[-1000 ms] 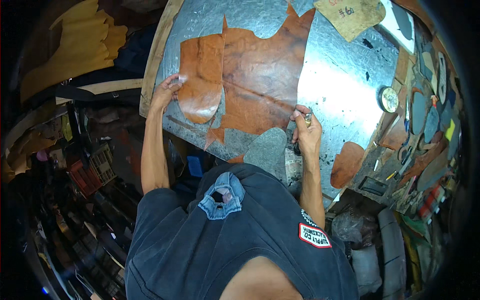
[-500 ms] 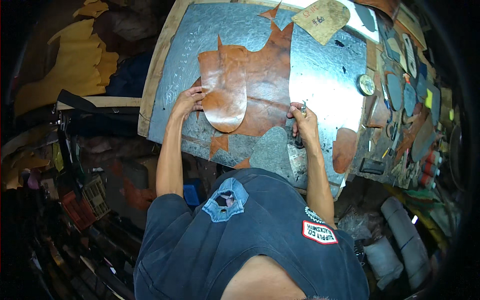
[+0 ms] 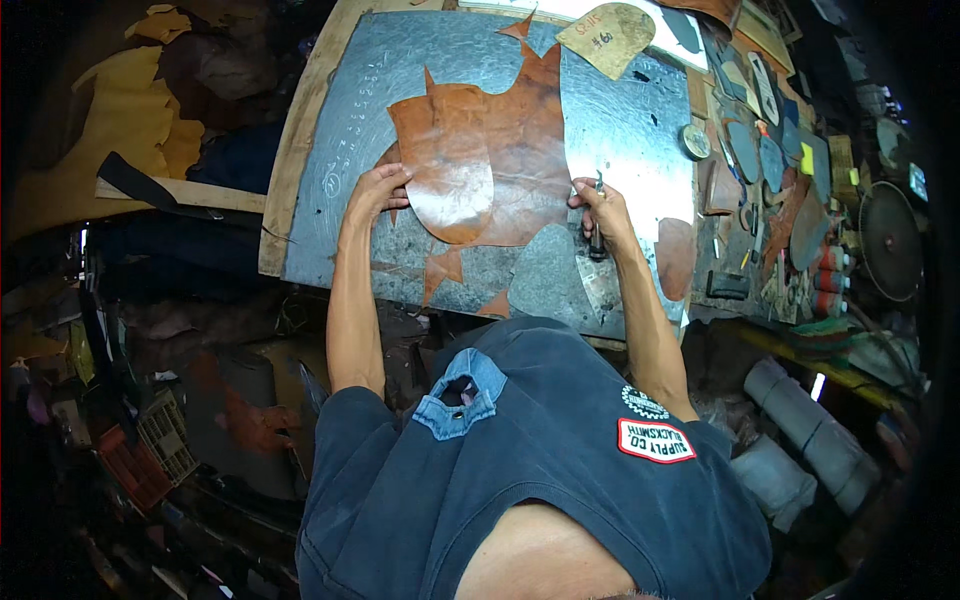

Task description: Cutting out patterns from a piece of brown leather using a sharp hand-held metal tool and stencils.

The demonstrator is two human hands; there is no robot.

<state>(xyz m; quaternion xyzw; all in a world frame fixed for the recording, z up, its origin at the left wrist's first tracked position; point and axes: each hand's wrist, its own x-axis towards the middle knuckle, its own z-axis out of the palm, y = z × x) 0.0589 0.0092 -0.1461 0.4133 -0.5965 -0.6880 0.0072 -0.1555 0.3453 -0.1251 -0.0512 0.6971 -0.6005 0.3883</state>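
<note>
A large brown leather sheet (image 3: 530, 150) with jagged edges lies on the metal-topped table. Over its left part is a shiny U-shaped brown piece (image 3: 440, 165), rounded at the near end; whether it is leather or a see-through pattern, I cannot tell. My left hand (image 3: 378, 192) pinches this piece's left edge, fingers closed. At the sheet's right edge, my right hand (image 3: 605, 213) is closed round a slim dark-handled tool (image 3: 597, 243) with a metal tip pointing away from me. Its thumb and fingertip meet at the leather's edge; whether they grip it is unclear.
A grey pattern piece (image 3: 548, 275) and leather scraps (image 3: 443, 268) lie near the front edge. A tan pattern (image 3: 610, 40) sits at the back, a round tin (image 3: 694, 142) to the right. Hand tools and cut pieces crowd the right-hand bench (image 3: 735, 255).
The whole view has shifted, with the table now higher and further left. Both hands keep their places at the leather's edges. The tool in my right hand shows more fully.
</note>
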